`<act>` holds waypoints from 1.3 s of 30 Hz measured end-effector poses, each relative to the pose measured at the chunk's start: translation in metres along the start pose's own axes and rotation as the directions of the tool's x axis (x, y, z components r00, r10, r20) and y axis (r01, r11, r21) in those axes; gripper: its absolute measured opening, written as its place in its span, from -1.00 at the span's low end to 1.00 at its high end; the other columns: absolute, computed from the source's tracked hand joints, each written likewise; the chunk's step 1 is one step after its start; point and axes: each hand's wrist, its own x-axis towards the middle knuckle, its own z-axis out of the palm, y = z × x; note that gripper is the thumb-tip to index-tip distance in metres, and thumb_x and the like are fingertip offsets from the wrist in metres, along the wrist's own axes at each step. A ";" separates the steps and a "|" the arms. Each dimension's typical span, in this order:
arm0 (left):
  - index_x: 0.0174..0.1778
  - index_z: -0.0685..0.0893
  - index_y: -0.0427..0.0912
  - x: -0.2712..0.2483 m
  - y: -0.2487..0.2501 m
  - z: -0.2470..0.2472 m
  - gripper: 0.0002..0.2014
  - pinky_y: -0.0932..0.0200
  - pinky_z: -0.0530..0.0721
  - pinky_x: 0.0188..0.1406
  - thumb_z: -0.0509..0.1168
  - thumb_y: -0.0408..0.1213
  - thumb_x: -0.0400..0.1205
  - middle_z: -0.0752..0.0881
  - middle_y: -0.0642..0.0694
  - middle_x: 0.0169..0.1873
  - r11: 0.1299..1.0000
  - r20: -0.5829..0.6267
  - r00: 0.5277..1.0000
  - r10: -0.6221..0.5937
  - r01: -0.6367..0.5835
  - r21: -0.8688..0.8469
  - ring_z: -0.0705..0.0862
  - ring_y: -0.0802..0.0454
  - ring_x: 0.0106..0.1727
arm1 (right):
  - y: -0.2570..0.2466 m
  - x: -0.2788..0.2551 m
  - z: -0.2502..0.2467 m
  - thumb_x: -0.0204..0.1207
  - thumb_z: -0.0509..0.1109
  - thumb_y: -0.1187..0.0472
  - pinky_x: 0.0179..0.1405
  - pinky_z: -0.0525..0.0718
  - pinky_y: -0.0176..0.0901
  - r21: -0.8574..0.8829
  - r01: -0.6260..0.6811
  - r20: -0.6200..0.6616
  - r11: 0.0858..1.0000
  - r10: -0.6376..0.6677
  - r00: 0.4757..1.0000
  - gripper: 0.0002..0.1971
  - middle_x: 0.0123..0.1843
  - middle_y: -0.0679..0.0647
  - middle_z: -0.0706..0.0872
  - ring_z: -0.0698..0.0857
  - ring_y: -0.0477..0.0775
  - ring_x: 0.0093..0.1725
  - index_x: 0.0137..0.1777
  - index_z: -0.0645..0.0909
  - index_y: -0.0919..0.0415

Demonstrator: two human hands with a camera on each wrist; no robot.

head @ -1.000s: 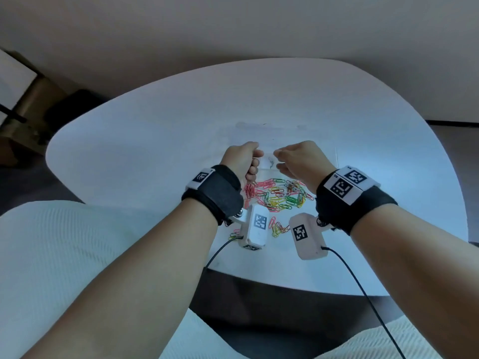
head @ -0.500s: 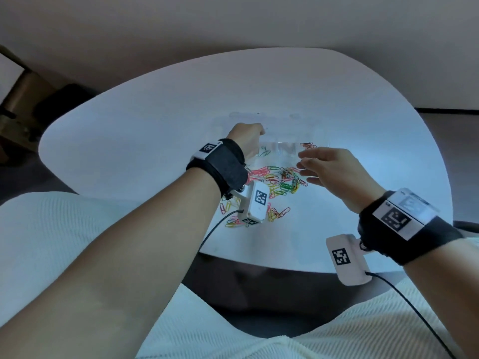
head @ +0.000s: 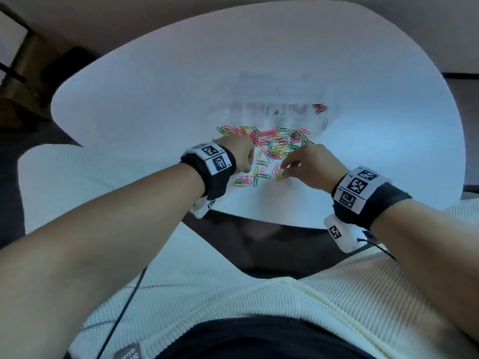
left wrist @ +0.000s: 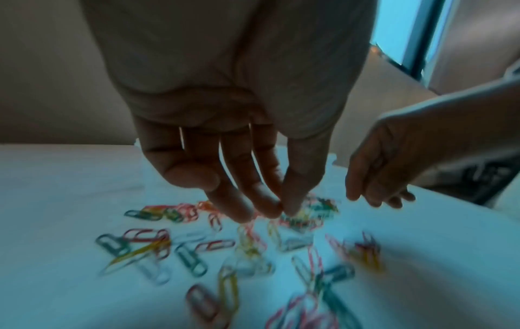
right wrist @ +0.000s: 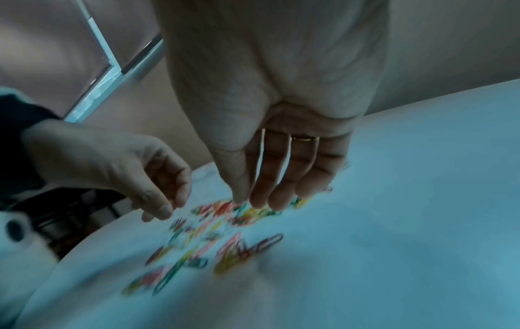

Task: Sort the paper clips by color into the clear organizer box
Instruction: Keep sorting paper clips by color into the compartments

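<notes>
A loose pile of colored paper clips lies on the white table, in front of the clear organizer box. In the box, red clips fill the right compartment and a few green ones sit in the middle. My left hand hovers over the pile's left side with its fingers hanging down, thumb tip close to them and nothing seen between. My right hand reaches down with straight fingers to a small yellow and red cluster at the pile's near edge.
The table's front edge runs just below both wrists, with my lap in a white ribbed garment under it. A brown piece of furniture stands off the table at the far left.
Both hands have drawn back from the organizer box toward me and dropped over the pile. The right hand has come down onto the near clips, and the head view has tilted down.
</notes>
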 end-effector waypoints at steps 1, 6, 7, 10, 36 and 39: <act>-0.13 0.79 -0.10 -0.001 -0.001 0.004 -0.93 0.24 0.52 -0.32 0.43 -0.32 0.51 0.79 0.01 -0.14 1.000 0.013 1.000 0.000 0.000 0.025 0.71 0.02 -0.20 | -0.005 -0.001 0.008 0.54 0.45 0.13 -0.01 0.68 -0.13 -0.041 0.039 0.014 0.998 -0.039 0.999 -0.81 0.01 0.01 0.82 0.75 0.07 0.00 0.12 0.80 0.02; -0.24 0.79 -0.12 0.001 0.009 0.018 -0.86 0.11 0.74 -0.24 0.50 -0.12 0.46 0.78 -0.04 -0.32 0.998 -0.011 1.000 -0.004 0.005 0.056 0.76 -0.07 -0.24 | -0.024 0.001 0.038 0.62 0.31 0.12 -0.08 0.71 -0.02 -0.236 0.184 0.011 0.954 -0.187 0.982 -0.72 0.09 0.07 0.78 0.72 0.20 0.05 0.26 0.72 -0.11; -0.27 0.76 -0.13 0.002 0.011 0.021 -0.83 0.09 0.74 -0.22 0.49 -0.10 0.47 0.76 -0.06 -0.35 0.997 -0.022 1.000 -0.011 0.013 0.072 0.75 -0.10 -0.25 | -0.025 0.001 0.042 0.62 0.28 0.12 -0.14 0.66 -0.06 -0.272 0.193 0.027 0.943 -0.193 0.981 -0.71 0.07 0.07 0.75 0.71 0.21 0.05 0.25 0.72 -0.13; -0.42 0.57 -0.13 0.003 0.014 0.028 -0.71 0.10 0.65 -0.29 0.47 -0.09 0.49 0.61 -0.06 -0.46 0.994 -0.050 0.999 -0.020 0.026 0.105 0.69 -0.13 -0.30 | -0.019 0.000 0.047 0.60 0.24 0.13 -0.26 0.56 -0.10 -0.343 0.155 0.053 0.927 -0.146 0.988 -0.73 -0.04 0.05 0.70 0.70 0.21 -0.01 0.15 0.74 -0.07; 0.07 0.72 -0.19 0.003 0.027 0.040 -0.80 0.04 0.70 -0.04 0.33 -0.31 0.56 0.73 -0.18 0.01 0.991 -0.096 0.988 0.121 -0.115 0.065 0.70 -0.18 0.01 | 0.001 0.007 0.026 0.37 0.46 0.11 -0.29 0.51 -0.17 -0.105 -0.025 -0.078 0.994 0.017 0.997 -0.89 -0.17 0.01 0.67 0.63 0.12 -0.18 -0.19 0.67 0.13; -0.21 0.73 -0.15 0.002 0.027 0.024 -0.90 0.07 0.71 -0.06 0.31 -0.29 0.52 0.77 -0.09 -0.17 0.965 -0.189 0.981 0.041 -0.088 -0.249 0.71 -0.08 -0.10 | 0.008 0.012 0.008 0.37 0.46 0.24 -0.29 0.59 -0.22 0.185 -0.034 -0.132 0.982 0.059 0.989 -0.98 -0.31 -0.01 0.74 0.69 0.02 -0.27 -0.25 0.69 0.17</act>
